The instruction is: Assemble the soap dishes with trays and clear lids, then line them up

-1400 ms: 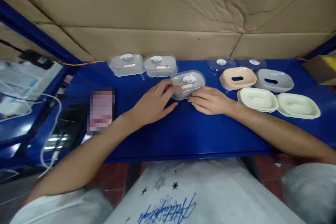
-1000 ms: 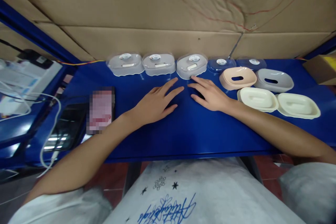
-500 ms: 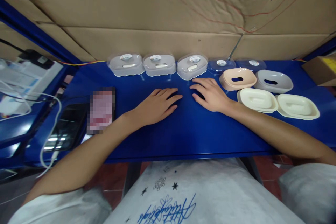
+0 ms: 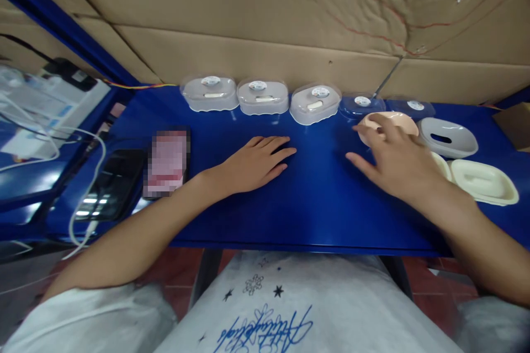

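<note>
My left hand (image 4: 256,165) lies flat on the blue table (image 4: 265,220), fingers apart and holding nothing. Over the peach oval dish (image 4: 408,121) is my right hand (image 4: 397,160), its fingers spread; whether they touch the dish I cannot tell. Beside that dish sits a grey slotted dish (image 4: 449,138). In front are two cream trays, one (image 4: 484,181) in plain view and the other (image 4: 441,165) mostly hidden by my right hand. Three grey boxes under clear lids (image 4: 211,94) (image 4: 263,97) (image 4: 315,105) stand along the back, with two clear lids (image 4: 360,106) (image 4: 409,107) to their right.
A phone (image 4: 168,162) and a dark glossy device (image 4: 114,182) with a white cable (image 4: 99,162) lie on the left. Cardboard (image 4: 248,11) lines the back. At the far right stands a cardboard box (image 4: 515,124).
My right hand has lifted from the table and moved right, over the peach dish and the nearer cream tray. My left hand stays in place. The view has shifted slightly.
</note>
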Demonstrator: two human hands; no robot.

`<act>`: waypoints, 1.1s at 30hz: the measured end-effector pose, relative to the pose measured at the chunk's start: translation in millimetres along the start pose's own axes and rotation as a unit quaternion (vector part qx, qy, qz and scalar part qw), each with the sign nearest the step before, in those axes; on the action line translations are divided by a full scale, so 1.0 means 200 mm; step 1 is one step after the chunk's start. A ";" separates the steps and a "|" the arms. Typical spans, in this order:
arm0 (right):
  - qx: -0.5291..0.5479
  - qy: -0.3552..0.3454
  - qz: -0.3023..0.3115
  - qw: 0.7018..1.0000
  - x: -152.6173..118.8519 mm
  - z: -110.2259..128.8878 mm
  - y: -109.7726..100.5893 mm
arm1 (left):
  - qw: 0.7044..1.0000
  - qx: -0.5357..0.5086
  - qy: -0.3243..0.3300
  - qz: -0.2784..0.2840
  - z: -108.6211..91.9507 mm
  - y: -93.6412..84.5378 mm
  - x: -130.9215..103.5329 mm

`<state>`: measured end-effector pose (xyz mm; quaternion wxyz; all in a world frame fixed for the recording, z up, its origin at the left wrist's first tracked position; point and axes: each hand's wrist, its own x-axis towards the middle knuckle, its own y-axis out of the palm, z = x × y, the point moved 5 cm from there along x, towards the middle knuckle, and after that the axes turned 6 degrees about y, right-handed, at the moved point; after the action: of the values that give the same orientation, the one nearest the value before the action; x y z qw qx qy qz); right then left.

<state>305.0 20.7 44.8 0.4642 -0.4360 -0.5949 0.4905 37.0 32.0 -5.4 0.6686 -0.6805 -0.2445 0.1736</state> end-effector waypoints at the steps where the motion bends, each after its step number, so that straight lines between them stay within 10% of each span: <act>1: 0.003 0.030 -0.002 1.000 -0.01 -0.05 -0.02 | 1.000 -0.001 0.001 0.001 0.00 0.00 0.00; 10: 0.021 0.017 -0.018 0.999 0.02 -0.07 0.15 | 1.000 -0.002 0.007 -0.008 0.01 0.01 -0.01; 15: 0.075 -0.022 -0.011 0.997 -0.02 -0.03 0.07 | 1.000 -0.004 0.008 -0.006 0.00 0.00 0.00; 22: -0.014 0.123 -0.015 0.992 0.00 -0.21 0.02 | 1.000 0.005 0.007 -0.001 0.00 0.00 0.00; 33: 0.064 0.009 0.028 0.998 -0.03 -0.12 0.14 | 1.000 0.010 0.007 0.006 0.00 0.01 0.00</act>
<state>331.4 22.8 17.8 0.4825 -0.4264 -0.5458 0.5362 37.0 31.9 -6.5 0.6759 -0.6764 -0.2340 0.1755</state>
